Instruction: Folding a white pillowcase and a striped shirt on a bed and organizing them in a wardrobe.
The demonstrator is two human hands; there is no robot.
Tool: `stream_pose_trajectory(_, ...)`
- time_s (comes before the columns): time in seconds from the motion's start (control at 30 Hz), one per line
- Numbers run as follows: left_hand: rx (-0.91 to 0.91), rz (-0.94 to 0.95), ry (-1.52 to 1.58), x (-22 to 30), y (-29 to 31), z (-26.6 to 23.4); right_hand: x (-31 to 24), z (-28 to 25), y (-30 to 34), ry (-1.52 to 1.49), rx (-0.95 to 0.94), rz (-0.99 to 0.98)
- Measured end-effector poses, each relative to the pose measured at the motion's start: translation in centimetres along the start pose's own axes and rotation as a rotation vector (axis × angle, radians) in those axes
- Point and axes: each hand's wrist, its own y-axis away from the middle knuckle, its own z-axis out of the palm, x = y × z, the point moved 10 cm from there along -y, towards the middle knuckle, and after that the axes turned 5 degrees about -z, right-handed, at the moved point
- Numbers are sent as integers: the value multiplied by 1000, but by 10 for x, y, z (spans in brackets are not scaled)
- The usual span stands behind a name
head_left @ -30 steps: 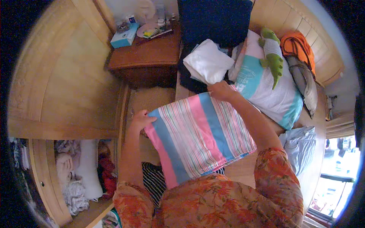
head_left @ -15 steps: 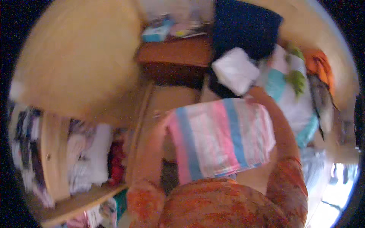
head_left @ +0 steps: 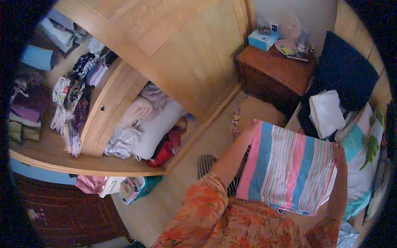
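Observation:
A folded striped cloth [head_left: 285, 165] in pink, blue and white spreads in front of my body. My left hand [head_left: 249, 127] is closed on its upper left corner. My right hand [head_left: 339, 152] grips the upper right corner; most of its fingers are hidden by the cloth. The cloth hangs nearly flat between both hands, its lower edge near my orange patterned top. Just beyond my right hand, a folded white cloth [head_left: 326, 113] lies against a dark blue cushion [head_left: 347, 70].
At left stands an open wardrobe [head_left: 120, 103] with hanging clothes [head_left: 74, 99], a white pillow [head_left: 159, 128] and red fabric [head_left: 169, 146]. A reddish-brown nightstand [head_left: 275, 68] holds a blue tissue box [head_left: 264, 40]. Below the wardrobe is a teal bin [head_left: 142, 190]. A green plush toy [head_left: 374, 138] lies at right.
The view has swung left, bringing more of the wardrobe in and shifting the cloth and both hands rightward in the picture. Both hands still hold the striped cloth, which now shows sharply.

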Motion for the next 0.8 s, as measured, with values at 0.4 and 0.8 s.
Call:
stream_pose_trajectory(0.4,-12,173,-111,46,30,-1,42,-16,101,-110,-56,224)
stream_pose_trajectory(0.8,313,332,-358,116,112,-24,33,-12,118,18,93,203)
